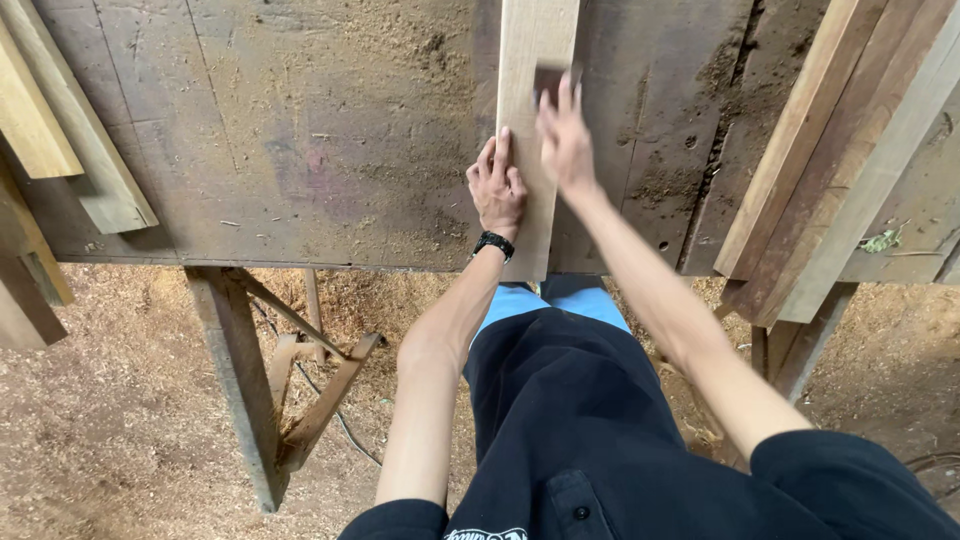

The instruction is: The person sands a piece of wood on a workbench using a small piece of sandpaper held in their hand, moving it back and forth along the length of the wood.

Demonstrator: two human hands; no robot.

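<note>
**Sanding a pale board on the workbench**

The left hand (497, 187) lies flat, fingers stretched and pressed against the left edge of a pale wooden board (535, 45) that runs lengthwise away from the person across a worn, dusty workbench (300, 130). A black wristband (493, 244) sits just behind that hand. The right hand (563, 140) is blurred with motion; its fingers are spread over a small dark sanding pad (549, 78), which shows just beyond the fingertips on the face of the board. Whether the fingers curl around the pad or only press it down I cannot tell.

Judging from this, the step in hand is abrading the board's top face, the left hand pinning it. The next stroke would call for even downward pressure along the grain, with the pinning fingers kept clear to the left of the pad's path, and the board kept from sliding on the loose sawdust.

To the right of the right fingers lies a stack of timber lengths (840, 150); far left of the left fingers lie more offcuts (60, 130). Sawdust covers the floor (120, 420) below.
</note>
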